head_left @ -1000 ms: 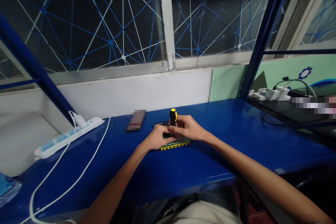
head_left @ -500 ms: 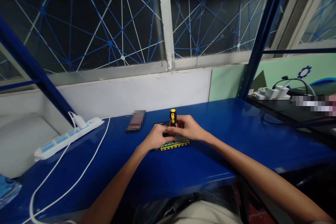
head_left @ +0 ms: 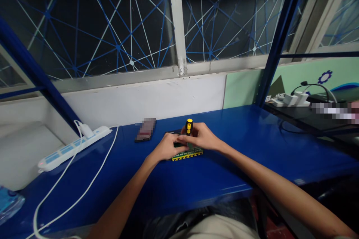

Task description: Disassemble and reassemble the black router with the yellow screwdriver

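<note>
A screwdriver (head_left: pixel 189 125) with a black and yellow handle stands nearly upright, and my right hand (head_left: pixel 201 136) has its fingers closed around it. Its tip is hidden behind my fingers. Below lies a green circuit board (head_left: pixel 187 154) with a yellow strip along its front edge, flat on the blue table (head_left: pixel 224 173). My left hand (head_left: pixel 167 146) grips the board's left side, thumb and fingers close to the screwdriver. Both hands cover most of the board. Part of a dark object (head_left: pixel 176 132) shows behind them.
A phone (head_left: pixel 145 130) lies left of my hands. Farther left are a white power strip (head_left: pixel 74 148) and a loose white cable (head_left: pixel 98 173). A wall and windows stand behind the table. At the right, plugged-in adapters (head_left: pixel 295 99) sit on a dark surface.
The screwdriver's handle has shifted slightly to the right and down in my right hand. My left hand and the board have stayed nearly in place.
</note>
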`<state>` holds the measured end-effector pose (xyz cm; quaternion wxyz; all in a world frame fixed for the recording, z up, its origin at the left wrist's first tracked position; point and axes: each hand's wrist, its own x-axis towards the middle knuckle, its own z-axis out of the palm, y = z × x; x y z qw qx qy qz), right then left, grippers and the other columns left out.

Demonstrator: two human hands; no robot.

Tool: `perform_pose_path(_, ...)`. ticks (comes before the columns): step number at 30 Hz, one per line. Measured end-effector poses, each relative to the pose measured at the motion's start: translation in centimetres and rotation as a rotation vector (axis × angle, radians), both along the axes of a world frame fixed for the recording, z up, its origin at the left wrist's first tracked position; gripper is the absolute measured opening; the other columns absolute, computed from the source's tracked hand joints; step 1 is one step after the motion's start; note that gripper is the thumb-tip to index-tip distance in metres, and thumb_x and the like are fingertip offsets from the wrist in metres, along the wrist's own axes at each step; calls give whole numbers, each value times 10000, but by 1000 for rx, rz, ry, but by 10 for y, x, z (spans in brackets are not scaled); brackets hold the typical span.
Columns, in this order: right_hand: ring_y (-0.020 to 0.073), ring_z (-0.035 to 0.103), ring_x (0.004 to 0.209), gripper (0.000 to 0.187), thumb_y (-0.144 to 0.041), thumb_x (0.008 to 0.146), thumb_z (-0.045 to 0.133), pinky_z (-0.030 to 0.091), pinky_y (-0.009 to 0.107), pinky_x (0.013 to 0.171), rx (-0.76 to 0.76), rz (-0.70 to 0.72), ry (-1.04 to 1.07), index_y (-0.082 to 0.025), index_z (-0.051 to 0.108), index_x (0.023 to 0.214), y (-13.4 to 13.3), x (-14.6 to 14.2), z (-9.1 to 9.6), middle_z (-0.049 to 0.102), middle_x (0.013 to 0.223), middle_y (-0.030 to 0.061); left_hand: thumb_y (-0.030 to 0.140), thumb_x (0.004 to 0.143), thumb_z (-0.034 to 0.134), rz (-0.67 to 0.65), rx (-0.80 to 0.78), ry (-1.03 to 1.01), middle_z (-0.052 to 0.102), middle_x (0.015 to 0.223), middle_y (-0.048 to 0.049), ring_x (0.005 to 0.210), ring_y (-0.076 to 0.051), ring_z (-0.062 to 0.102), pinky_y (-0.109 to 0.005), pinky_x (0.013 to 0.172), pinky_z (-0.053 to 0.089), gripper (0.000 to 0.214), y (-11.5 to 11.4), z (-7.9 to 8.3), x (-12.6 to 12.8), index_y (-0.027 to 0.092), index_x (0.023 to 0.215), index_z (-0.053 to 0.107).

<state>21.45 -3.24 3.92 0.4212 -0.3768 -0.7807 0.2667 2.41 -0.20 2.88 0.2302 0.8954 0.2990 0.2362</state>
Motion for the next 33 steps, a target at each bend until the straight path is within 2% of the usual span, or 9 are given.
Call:
perform_pose_path(5, 91, 412, 531, 291, -420, 831, 611, 282, 239, 497, 7, -14, -13, -134, 659, 800, -1, -1, -1, 547, 611, -6, 296, 790, 688, -14, -30, 7, 736, 886, -48, 836, -212, 665, -287, 783, 482, 174, 0, 1, -2, 142, 854, 738)
perform_pose_path(9, 92, 398, 537, 294, -416, 849, 583, 277, 239, 503, 13, -21, 4, -135, 638, 784, -2, -3, 0, 515, 605, -15, 290, 825, 644, -62, -59, 17, 735, 826, -48, 814, -204, 665, -271, 753, 482, 182, -2, 5, -2, 137, 810, 742)
perform_pose_path(13, 91, 399, 536, 272, -399, 839, 590, 285, 235, 502, 6, -4, 12, -135, 619, 780, -3, -4, 0, 491, 598, -27, 290, 796, 673, -35, -65, -14, 736, 805, -41, 812, -209, 669, -271, 757, 483, 164, -2, 5, -1, 145, 778, 748)
perform_pose_path(17, 92, 398, 540, 301, -428, 823, 607, 281, 238, 503, 15, -13, 1, -132, 631, 776, -3, -6, -1, 499, 598, -24, 296, 761, 705, 13, -47, -17, 738, 885, -43, 840, -218, 669, -282, 796, 479, 180, -2, 5, 0, 146, 849, 751)
perform_pose_path(19, 93, 394, 535, 323, -445, 828, 599, 274, 241, 498, 17, -16, -2, -129, 636, 770, -3, -6, -2, 501, 593, -21, 311, 754, 713, 29, -41, -3, 738, 861, -41, 834, -221, 669, -281, 795, 479, 208, -2, 5, 0, 141, 869, 751)
perform_pose_path(27, 94, 397, 555, 233, -362, 842, 577, 284, 237, 513, 28, -3, 15, -140, 620, 785, -1, -4, -4, 516, 627, -16, 258, 836, 609, -67, -7, 6, 714, 778, -33, 756, -185, 649, -248, 711, 467, 195, -5, 7, -1, 132, 734, 717)
perform_pose_path(33, 91, 386, 538, 309, -431, 834, 598, 270, 236, 498, 12, -46, 13, -129, 638, 778, -2, -4, -2, 489, 595, -22, 263, 807, 656, -30, -2, -14, 729, 785, -38, 773, -193, 662, -261, 736, 468, 159, -5, 6, 1, 140, 739, 730)
